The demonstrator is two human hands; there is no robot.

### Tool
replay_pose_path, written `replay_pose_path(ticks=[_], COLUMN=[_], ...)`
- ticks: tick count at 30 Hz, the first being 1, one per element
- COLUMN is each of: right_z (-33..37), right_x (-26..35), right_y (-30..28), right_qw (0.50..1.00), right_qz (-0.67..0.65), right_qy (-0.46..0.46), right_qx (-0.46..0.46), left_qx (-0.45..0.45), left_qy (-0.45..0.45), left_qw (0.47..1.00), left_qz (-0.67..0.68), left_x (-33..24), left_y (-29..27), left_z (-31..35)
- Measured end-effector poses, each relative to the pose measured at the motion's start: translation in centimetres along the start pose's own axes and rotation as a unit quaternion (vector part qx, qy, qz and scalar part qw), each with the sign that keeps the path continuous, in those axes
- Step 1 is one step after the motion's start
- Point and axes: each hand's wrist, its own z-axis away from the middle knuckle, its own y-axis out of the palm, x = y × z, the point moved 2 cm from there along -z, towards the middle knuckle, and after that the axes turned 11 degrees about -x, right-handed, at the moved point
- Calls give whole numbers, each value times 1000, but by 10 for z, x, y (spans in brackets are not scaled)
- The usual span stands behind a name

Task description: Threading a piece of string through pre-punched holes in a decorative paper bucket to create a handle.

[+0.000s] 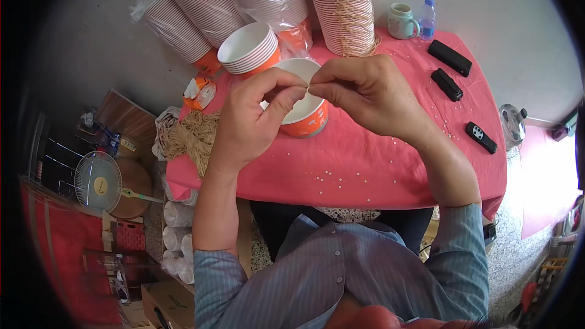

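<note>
My left hand (259, 106) and my right hand (368, 91) meet fingertip to fingertip over an orange paper bucket (308, 125) with a white inside. Thumb and forefinger are pinched together on both. A tiny pale bit shows between the fingertips, too small to name. Upright on the table, the bucket is partly hidden behind my hands. Just beyond my left hand a short stack of like buckets (253, 52) leans, open ends up. A bundle of tan cords (195, 137) lies left of my left forearm.
Small white beads or pellets (332, 178) are scattered over the pink tablecloth (365, 164). Tall bucket stacks (341, 21) line the wall, some in clear plastic, one draped with cords. A mug (401, 24), a bottle (428, 21), black cases (450, 58) and a remote (481, 137) sit at right.
</note>
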Motion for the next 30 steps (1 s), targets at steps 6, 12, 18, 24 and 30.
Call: replay_pose_path(ticks=[6, 12, 18, 24, 30], right_z=[-3, -7, 4, 3, 8], right_x=[2, -43, -115, -107, -125], right_y=[-7, 10, 29, 20, 29], right_qw=[998, 993, 989, 984, 975], right_qz=[-21, 59, 90, 107, 7], right_qy=[50, 93, 115, 144, 192], right_qx=[-19, -46, -9, 16, 114], left_qx=[-173, -75, -101, -125, -132], left_qy=[72, -174, -230, -215, -89], left_qw=[963, 965, 967, 965, 985], left_qz=[-195, -182, -30, 78, 70], left_x=[37, 158, 177, 137, 116], left_y=[-26, -59, -27, -10, 10], left_z=[5, 3, 20, 43, 81])
